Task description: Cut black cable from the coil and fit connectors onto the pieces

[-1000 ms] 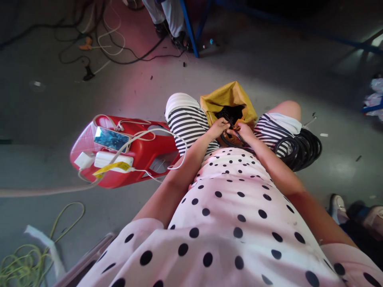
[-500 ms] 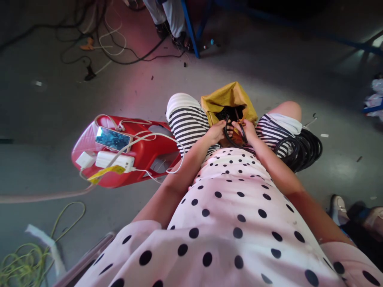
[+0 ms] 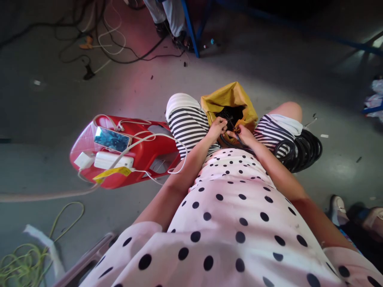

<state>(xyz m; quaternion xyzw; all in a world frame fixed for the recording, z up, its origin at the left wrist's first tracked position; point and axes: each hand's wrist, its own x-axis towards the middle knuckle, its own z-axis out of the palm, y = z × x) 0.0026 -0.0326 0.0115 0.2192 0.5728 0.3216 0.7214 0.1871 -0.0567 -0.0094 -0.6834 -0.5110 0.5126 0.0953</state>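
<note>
Black cable point(image 3: 239, 140): in front of the waist, at the near edge of the open yellow bag point(image 3: 221, 97). Right hand point(image 3: 244, 134) grasps it, fingers curled round. Left hand point(image 3: 218, 126) close by, fingertips bunched over the bag mouth; cannot tell what, if anything, they pinch. Hands near together, presumably to work a short length under close control

Bag between the thighs in striped shorts point(image 3: 187, 123), mouth open; dark, tangled-looking contents inside. Placement probably leaves both hands free

Coil of black cable point(image 3: 311, 151) at the right thigh; looped over or only lying against it, cannot tell. Likely parked there for reach

Left side: red stool point(image 3: 146, 153), apparently serving as a side table for phone point(image 3: 112, 139), white block point(image 3: 113, 160) and white cable point(image 3: 149, 137)

Floor, lower left: yellow-green cord point(image 3: 24, 259), loosely heaped
</note>
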